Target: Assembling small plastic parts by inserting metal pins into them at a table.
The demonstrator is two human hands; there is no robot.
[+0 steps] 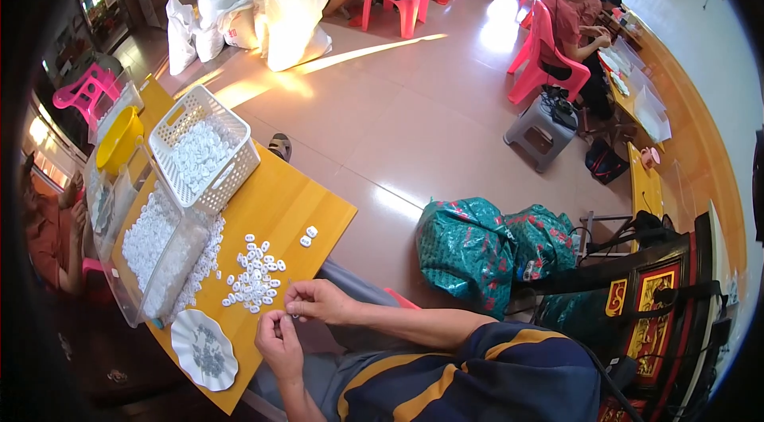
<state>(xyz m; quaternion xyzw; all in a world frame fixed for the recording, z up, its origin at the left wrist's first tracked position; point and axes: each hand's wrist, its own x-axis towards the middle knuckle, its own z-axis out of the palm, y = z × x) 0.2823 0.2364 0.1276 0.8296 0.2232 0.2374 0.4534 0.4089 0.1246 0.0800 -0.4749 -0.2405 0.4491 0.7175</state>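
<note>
Both hands meet at the table's near edge, fingertips pinched together. My left hand [280, 346] is closed, its thumb and forefinger against something tiny. My right hand [321, 300] pinches at the same spot from above; what they hold is too small and covered to name. Just beyond lies a loose pile of small white oval pieces [255, 279] with dark marks. A pair of similar pieces [309, 236] lies apart to the right. Left of my hands, a white wavy-edged dish [185, 326] holds small grey bits [208, 354].
On the wooden table [310, 199] stand a clear bin [171, 263] and white basket [227, 183], both full of white pieces, plus a yellow basin [119, 140]. A co-worker [56, 231] sits across. Green bags [465, 251] lie right; other people [569, 20] sit beyond.
</note>
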